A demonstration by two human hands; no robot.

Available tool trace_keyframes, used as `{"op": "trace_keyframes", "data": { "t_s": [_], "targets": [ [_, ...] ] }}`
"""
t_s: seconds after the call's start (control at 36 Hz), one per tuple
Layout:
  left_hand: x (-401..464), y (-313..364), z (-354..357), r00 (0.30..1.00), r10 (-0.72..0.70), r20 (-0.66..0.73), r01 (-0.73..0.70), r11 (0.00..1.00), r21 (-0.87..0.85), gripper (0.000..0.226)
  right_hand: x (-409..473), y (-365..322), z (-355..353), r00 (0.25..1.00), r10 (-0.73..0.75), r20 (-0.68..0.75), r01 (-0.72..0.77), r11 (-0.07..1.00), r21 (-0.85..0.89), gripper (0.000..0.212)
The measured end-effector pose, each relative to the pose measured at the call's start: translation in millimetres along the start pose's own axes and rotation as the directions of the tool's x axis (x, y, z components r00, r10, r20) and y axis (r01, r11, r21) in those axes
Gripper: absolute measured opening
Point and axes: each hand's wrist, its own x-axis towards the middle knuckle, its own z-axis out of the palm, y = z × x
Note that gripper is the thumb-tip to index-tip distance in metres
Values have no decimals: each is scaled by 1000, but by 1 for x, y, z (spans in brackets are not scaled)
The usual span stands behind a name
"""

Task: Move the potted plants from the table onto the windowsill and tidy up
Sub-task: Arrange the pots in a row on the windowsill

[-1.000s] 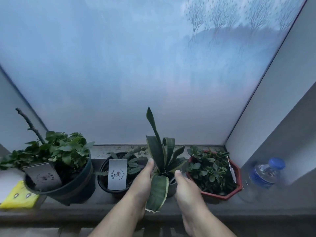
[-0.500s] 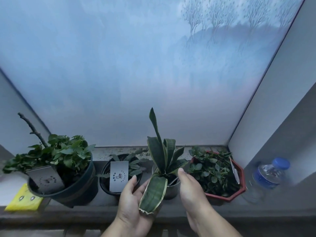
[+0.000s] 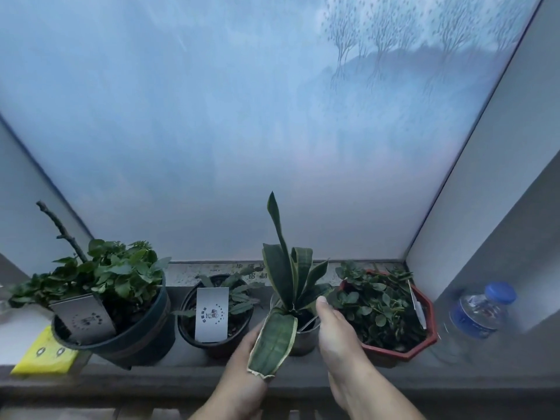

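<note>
The frosted window [image 3: 242, 131] fills the space beyond both hands, and the grey windowsill [image 3: 303, 374] runs crosswise just under and ahead of them, closed off by a wall well to the right of the right hand. Four potted plants stand on it in a row: a large dark pot [image 3: 136, 338] well to the left of the left hand, a black pot with a white card [image 3: 212, 313] just ahead-left of it, a red octagonal pot [image 3: 403, 344] just right of the right hand, and between the hands the snake plant [image 3: 291, 280] in its small grey pot [image 3: 303, 338]. Its long axis stands upright, save one broad leaf drooping toward the person. The left hand [image 3: 242, 380] lies under that leaf, fingers hidden, so I cannot tell its hold. The right hand [image 3: 336, 331] rests against the pot's right side, thumb up at the rim; it looks the nearer for any nudge. A water bottle [image 3: 475, 316] stands further right, a yellow cloth [image 3: 45, 356] far left.
</note>
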Motion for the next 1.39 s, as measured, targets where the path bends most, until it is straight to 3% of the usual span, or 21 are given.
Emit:
{"op": "trace_keyframes", "data": {
  "t_s": [0.08, 0.14, 0.25, 0.39, 0.47, 0.61, 0.75, 0.92, 1.06, 1.14, 1.39],
  "targets": [
    [-3, 0, 7, 997, 68, 48, -69, 997, 29, 50, 3, 3, 1, 1000, -3, -7, 3, 1000, 11, 54],
    [-1, -11, 10, 996, 78, -46, -76, 996, 45, 52, 6, 6, 3, 1000, -10, -24, 10, 1000, 1, 62],
    [-4, -1, 15, 981, -2, -195, 56, 960, 273, 22, 12, 12, 1, 1000, 19, 16, -19, 1000, 13, 66],
    [3, 5, 10, 988, -108, -114, 149, 869, 472, 36, 12, 18, -3, 999, 16, 36, -15, 999, -35, 72],
    [11, 11, 6, 982, -147, -116, 178, 922, 345, 33, 16, 23, -8, 998, 46, -44, -49, 996, -69, 81],
    [6, 17, 21, 967, -130, -218, 129, 992, -19, 38, 17, 22, -1, 995, 16, -96, -26, 994, -109, 88],
    [9, 15, 25, 967, -117, -226, 106, 993, -60, 42, 13, 22, 2, 992, -22, -121, 9, 994, -112, 90],
    [17, 20, 23, 979, -134, -155, 121, 989, -90, 43, 7, 26, 4, 998, -51, -40, 48, 996, -77, 71],
    [12, 16, 32, 965, -92, -247, 65, 991, -119, 38, 20, 36, -2, 995, -12, -101, 9, 1000, -28, 89],
    [9, 19, 35, 975, -88, -205, 61, 989, -134, 42, 24, 38, 0, 996, 11, -89, -10, 1000, 1, 87],
    [13, 26, 30, 983, -143, -119, 120, 976, -181, 26, 19, 37, 4, 996, 7, -92, -2, 999, 52, 81]
  ]
}}
